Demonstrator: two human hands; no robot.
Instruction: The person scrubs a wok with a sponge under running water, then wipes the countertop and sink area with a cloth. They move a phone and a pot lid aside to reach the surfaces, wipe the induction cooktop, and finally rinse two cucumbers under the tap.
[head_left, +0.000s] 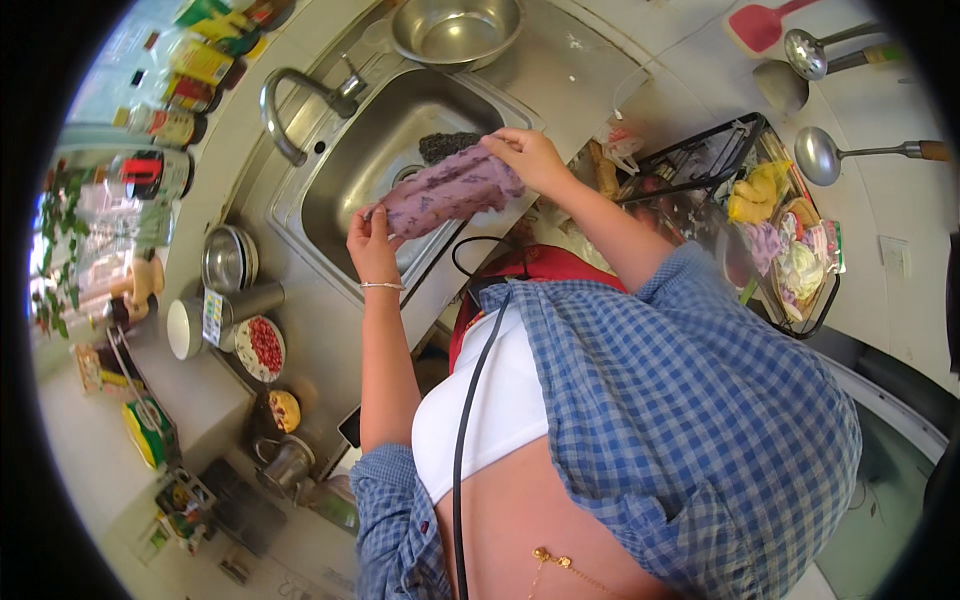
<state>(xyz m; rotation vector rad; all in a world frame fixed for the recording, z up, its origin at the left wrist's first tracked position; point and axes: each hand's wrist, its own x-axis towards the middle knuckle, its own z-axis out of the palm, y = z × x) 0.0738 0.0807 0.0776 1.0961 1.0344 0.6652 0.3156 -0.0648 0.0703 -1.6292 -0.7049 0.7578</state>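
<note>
A purple patterned cloth (450, 191) is stretched between my two hands over the near side of the steel sink (360, 161). My left hand (373, 244) pinches its left end. At the opposite end, the upper right corner is gripped by my right hand (531, 161). Behind the cloth, a dark scouring pad (446, 146) lies in the basin. The drain (407, 175) is partly covered by the cloth. A curved faucet (289, 112) stands at the sink's far left rim; no water is seen flowing from it.
A large steel bowl (457, 34) rests beyond the sink. Nested metal bowls (229, 259) and a dish of red pieces (260, 349) stand on the left counter. To the right is a black wire rack (694, 161) with produce. Ladles (819, 155) hang on the tiled wall.
</note>
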